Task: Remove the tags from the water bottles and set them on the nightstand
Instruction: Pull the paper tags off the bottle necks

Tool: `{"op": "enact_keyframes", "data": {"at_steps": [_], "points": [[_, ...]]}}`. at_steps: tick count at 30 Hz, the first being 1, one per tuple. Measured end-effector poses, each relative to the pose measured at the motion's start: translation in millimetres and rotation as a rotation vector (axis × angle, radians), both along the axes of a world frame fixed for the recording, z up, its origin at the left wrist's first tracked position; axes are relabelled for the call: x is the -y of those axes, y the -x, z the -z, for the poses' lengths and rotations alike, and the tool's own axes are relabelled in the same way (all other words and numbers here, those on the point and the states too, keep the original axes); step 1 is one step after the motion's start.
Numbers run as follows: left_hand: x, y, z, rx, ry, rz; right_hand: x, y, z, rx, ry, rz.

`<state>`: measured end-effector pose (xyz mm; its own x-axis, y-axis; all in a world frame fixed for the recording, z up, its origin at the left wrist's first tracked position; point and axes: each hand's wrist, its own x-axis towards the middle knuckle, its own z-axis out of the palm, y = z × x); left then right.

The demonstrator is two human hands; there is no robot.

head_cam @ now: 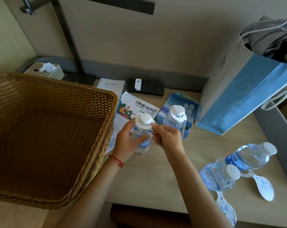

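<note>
basket (60, 102): we see woven wicker, rough and matt, golden brown.
nightstand (156, 175): we read it as pale wood-look laminate, smooth and matt.
held bottle (142, 139): clear, glossy plastic with a ribbed white plastic cap.
tag (263, 188): we take it for white paper or card, slightly glossy.
bag (241, 99): smooth blue and white paper, with cord handles.
power strip (146, 87): matt black plastic.
brochure (177, 111): glossy printed paper.

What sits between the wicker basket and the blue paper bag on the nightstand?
Head view: brochures, two upright tagged bottles, both hands on the nearer.
</note>
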<state>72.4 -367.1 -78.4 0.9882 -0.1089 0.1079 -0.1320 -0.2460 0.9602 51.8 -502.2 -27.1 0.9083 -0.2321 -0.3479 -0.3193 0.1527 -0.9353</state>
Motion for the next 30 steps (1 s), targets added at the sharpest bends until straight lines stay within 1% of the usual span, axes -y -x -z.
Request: {"op": "enact_keyframes", "data": {"at_steps": [3, 8, 14, 22, 27, 30], "points": [[-1.7, -0.8, -1.1, 0.005, 0.008, 0.018, 0.8, -0.9, 0.3, 0.028, -0.098, 0.001], [-3.4, -1.3, -0.7, -0.007, 0.02, 0.023, -1.1, -0.4, 0.9, 0.148, -0.174, -0.004], [-3.3, -2.2, 0.3, -0.003, 0.019, 0.025, -4.2, -5.9, -7.3, 0.221, -0.16, -0.021], [-3.2, -1.7, 3.4, 0.004, 0.024, 0.033, 4.3, 6.7, -3.7, 0.193, -0.142, 0.012], [-2.7, 6.8, 8.4, 0.018, 0.023, 0.005, 14.8, 27.0, 10.2, 0.149, -0.154, 0.055], [-4.4, 15.0, 13.4, -0.017, 0.003, 0.005, 22.3, 44.1, 25.5, 0.124, -0.12, 0.051]]}}
